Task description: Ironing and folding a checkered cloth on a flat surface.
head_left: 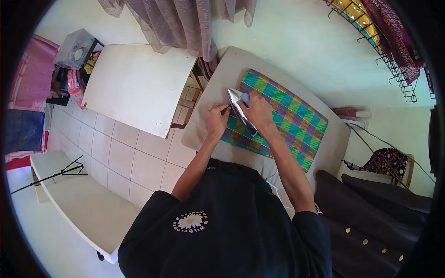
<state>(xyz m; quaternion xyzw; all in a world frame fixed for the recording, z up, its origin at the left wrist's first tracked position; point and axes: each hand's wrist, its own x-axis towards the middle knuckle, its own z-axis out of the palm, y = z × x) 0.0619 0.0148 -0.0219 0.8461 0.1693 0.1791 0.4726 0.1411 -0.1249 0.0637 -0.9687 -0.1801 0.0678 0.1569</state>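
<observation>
A plaid cloth (296,120) in green, blue, purple and yellow lies flat on a beige covered table (336,139). My right hand (259,112) is wrapped round the handle of an iron (242,112). The iron is tipped, its shiny silver soleplate facing left and its pointed end away from me, over the cloth's left part. Close beside it, my left hand (218,121) pinches the cloth's left edge with its fingertips. The iron partly hides the cloth there.
Left of the beige table stands a white-topped table (139,88). Dark garments with gold buttons (366,241) hang at the lower right. A white cord (277,191) runs near my right forearm. A wire rack (394,69) holds fabrics at upper right; a long pale bench (83,199) stands left.
</observation>
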